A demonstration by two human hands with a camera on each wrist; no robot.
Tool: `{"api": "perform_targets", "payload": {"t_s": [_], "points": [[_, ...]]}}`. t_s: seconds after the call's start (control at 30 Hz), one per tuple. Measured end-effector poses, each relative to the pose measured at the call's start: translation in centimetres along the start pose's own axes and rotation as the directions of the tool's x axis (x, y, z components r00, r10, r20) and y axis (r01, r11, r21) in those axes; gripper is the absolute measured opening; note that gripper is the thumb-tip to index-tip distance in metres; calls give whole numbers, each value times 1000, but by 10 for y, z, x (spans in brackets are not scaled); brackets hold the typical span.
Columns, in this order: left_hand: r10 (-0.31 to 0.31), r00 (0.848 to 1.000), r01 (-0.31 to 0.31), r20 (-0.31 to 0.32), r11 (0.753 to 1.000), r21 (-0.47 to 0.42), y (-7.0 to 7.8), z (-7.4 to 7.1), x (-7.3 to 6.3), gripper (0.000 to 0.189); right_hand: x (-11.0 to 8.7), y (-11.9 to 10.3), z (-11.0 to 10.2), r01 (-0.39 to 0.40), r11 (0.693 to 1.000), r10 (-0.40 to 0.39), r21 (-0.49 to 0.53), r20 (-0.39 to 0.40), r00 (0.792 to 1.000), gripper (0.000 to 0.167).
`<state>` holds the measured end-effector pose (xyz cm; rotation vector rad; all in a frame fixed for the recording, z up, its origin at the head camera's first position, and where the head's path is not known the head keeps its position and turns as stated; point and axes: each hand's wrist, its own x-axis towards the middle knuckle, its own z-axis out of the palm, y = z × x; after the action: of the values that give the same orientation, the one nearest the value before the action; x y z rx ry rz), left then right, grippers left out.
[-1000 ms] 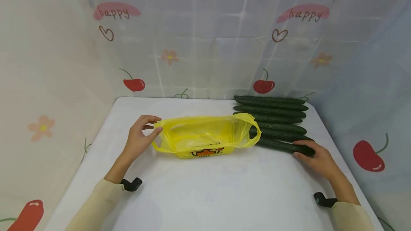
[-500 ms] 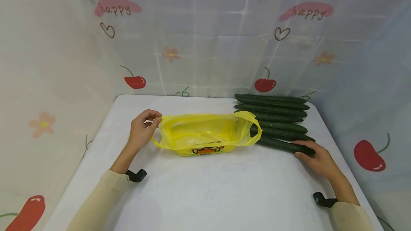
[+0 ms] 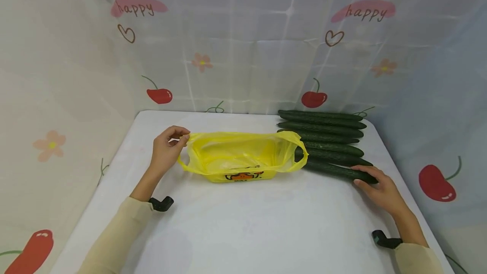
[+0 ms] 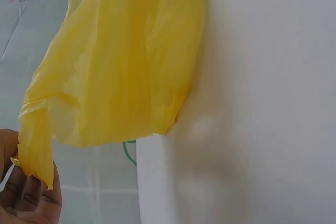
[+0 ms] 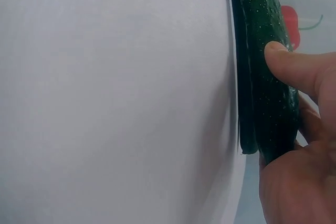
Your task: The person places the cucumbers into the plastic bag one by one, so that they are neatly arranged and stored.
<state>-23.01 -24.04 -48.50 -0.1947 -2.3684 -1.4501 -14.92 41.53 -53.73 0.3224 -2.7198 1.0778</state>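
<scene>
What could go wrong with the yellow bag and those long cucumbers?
The right hand grips the nearest cucumber close to one end, so if lifted, its long free part might dip or swing.

The left hand pinches the thin yellow bag at one side only, so its mouth might sag.

The bag's other handle overlaps cucumber ends in the head view, so it might snag.

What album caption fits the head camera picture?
The left hand pinches an open yellow bag; the right hand grips the nearest green cucumber.
</scene>
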Motion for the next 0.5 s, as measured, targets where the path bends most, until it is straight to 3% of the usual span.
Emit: {"api": "perform_targets", "payload": {"t_s": [0.5], "points": [[-20,999,20,30,1000,-23,-2,1,-1,16,-2,-1,-16,-38,998,42,49,-83,996,41]]}}
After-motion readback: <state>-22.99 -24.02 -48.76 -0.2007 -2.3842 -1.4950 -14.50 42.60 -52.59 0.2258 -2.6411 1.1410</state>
